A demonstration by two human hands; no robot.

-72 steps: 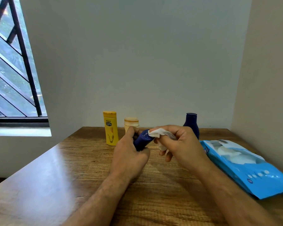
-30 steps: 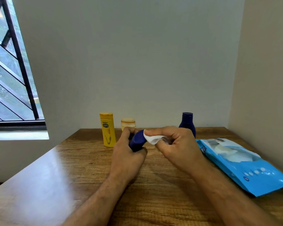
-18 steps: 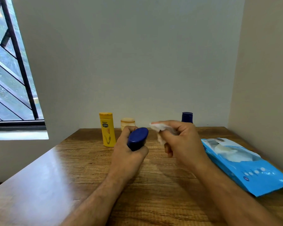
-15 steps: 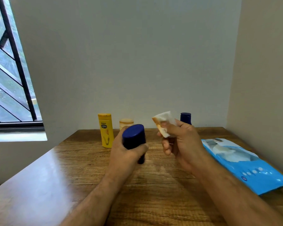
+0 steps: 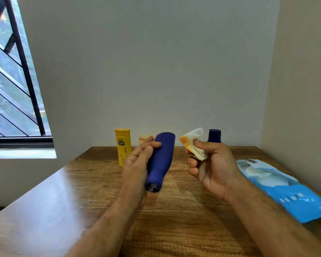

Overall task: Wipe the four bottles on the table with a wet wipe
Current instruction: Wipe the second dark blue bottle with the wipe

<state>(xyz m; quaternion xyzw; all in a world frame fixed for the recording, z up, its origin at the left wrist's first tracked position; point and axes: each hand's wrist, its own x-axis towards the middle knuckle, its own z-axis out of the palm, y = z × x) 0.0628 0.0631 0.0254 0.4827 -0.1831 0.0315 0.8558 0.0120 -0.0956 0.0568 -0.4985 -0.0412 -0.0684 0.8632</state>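
My left hand (image 5: pixel 137 164) grips a dark blue bottle (image 5: pixel 161 160), held above the table with its flat base up and its cap end tilted down toward me. My right hand (image 5: pixel 211 166) pinches a crumpled white wet wipe (image 5: pixel 194 143) with an orange stain, a short gap to the right of that bottle. At the back of the wooden table (image 5: pixel 82 201) stand a yellow bottle (image 5: pixel 123 146), a small cream bottle (image 5: pixel 144 139) mostly hidden behind my left fingers, and a second dark blue bottle (image 5: pixel 214 135) behind my right hand.
A blue pack of wet wipes (image 5: pixel 282 190) lies along the table's right side, close to the right wall. A barred window (image 5: pixel 13 89) is at the left. The table's back edge meets the white wall.
The wipe has come off the blue bottle and my right hand has lifted away to the right. My left hand has turned the bottle over, base now up and cap toward me.
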